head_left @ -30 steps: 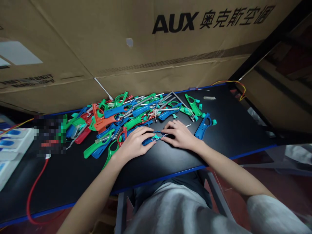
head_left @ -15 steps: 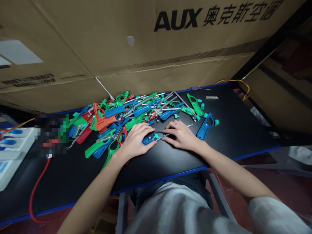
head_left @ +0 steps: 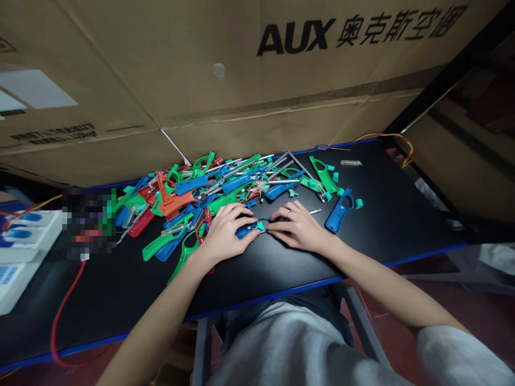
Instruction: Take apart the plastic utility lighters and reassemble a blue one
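Low over the black table, my left hand [head_left: 231, 231] grips the handle end of a blue lighter shell [head_left: 243, 231], fingers behind and thumb in front. A small green trigger [head_left: 260, 225] lies in the shell near my left thumb tip. My right hand [head_left: 300, 228] pinches the shell's front end, thumb and fingers close together. From behind my right fingers a metal lighter tube [head_left: 315, 212] sticks out to the right. Most of the shell's front is hidden by that hand. Another blue lighter shell [head_left: 339, 214] with a green piece beside it lies to the right.
A heap of green, blue, red and orange lighter shells [head_left: 193, 185] with metal tubes and thin wires spreads behind and left of my hands. A screwdriver [head_left: 324, 147] and a clear piece [head_left: 351, 162] lie at the back. A large cardboard box [head_left: 241, 107] walls the far edge.
My right fingers have shifted slightly inward along the lighter shell, and my left thumb sits closer to the green trigger. The camera view has drifted a little; the heap is unchanged.
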